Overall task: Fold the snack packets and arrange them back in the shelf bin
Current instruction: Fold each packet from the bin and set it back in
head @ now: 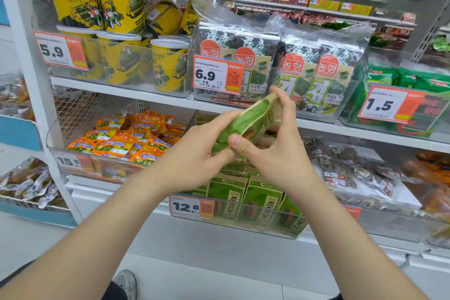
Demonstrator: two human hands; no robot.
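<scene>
A green and tan snack packet (pixel 250 122) is held tilted in front of the shelves, above the clear shelf bin (pixel 233 223). My left hand (pixel 194 156) grips its lower end from the left. My right hand (pixel 277 143) pinches it, with the thumb on the lower part and the fingers reaching up to its top edge. Several matching green packets (pixel 260 200) stand upright in the bin behind a 12.8 price tag (pixel 192 207).
Orange packets (pixel 126 139) fill the bin to the left, and clear-wrapped snacks (pixel 345 170) lie to the right. Above are yellow tubs (pixel 117 22), seaweed packs (pixel 299 73) and a 6.9 price tag (pixel 218 75). A shoe (pixel 126 284) shows on the floor below.
</scene>
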